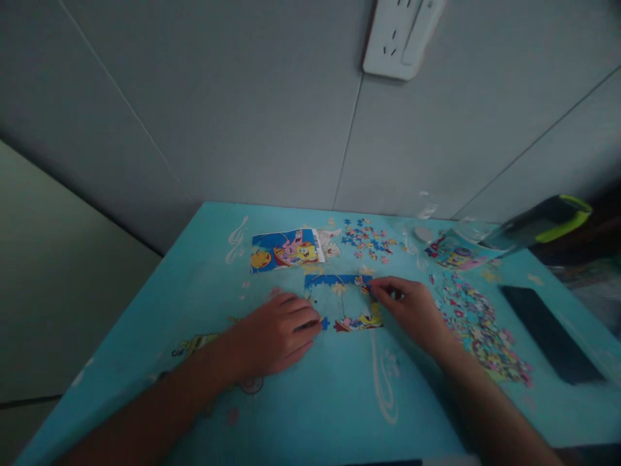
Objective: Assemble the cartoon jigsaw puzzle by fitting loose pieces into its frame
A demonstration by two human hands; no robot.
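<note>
A partly assembled jigsaw puzzle (337, 279) lies on the table with its border joined and a table-coloured gap in its middle. My left hand (286, 327) rests at its left side, fingers loosely bent and slightly apart, covering the lower left corner. A blue bit of the puzzle shows by those fingertips. At the upper right edge, my right hand (405, 304) pinches thumb and forefinger together at a small puzzle piece (363, 285). Yellow and red cartoon figures run along the lower border. Behind lies a picture card (284, 249) with a similar cartoon scene.
Loose pieces form a small pile (369, 239) at the back and a larger pile (480, 323) to the right. Beyond them are another picture sheet (458, 251), a dark flat object (548, 333) and a dark, green-edged object (543, 223). A wall with a socket (400, 39) backs the table.
</note>
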